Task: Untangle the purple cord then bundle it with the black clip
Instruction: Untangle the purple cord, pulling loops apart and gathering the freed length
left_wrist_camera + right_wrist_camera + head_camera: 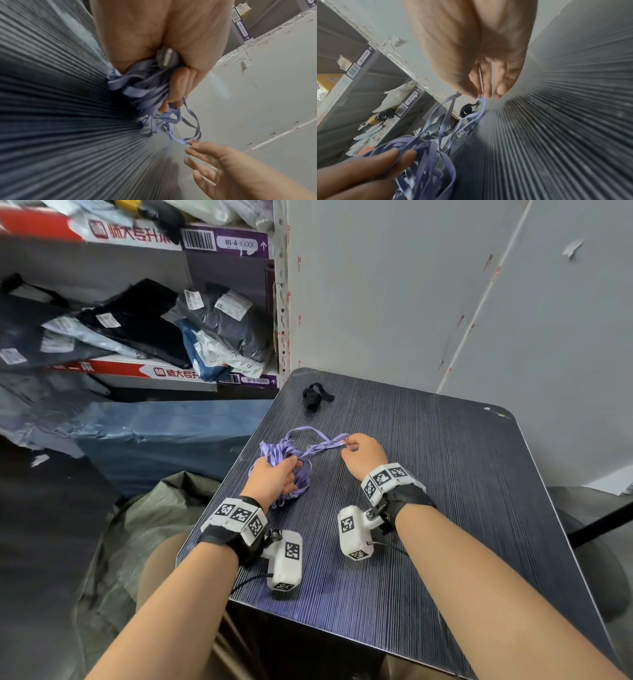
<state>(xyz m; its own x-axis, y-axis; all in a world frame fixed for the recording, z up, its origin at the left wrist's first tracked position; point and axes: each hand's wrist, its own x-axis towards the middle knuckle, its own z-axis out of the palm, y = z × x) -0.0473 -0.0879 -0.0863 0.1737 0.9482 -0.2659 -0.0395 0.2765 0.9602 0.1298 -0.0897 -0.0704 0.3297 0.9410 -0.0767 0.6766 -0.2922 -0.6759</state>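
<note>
The purple cord (287,460) is a flat, ribbon-like cable, light and limp, so it will slide over itself easily but snag wherever loops cross; expect it to spring back into a heap if you let go. It lies near the left edge of the dark ribbed table (445,508), most of it bunched under your left hand (274,479), whose fingers are curled round the tangle and hold it against the tabletop. Your right hand (363,453) sits just to the right, wrist low over the table, thumb and forefinger pinched together on a strand drawn out from the bunch (a plug end lies along that stretch, in the right wrist view). I'd judge that a good place to hold: a free loop near an end, which you can follow back through the knot instead of tugging at the mass. The black clip (313,398) waits untouched at the far left corner, well apart from both hands.
</note>
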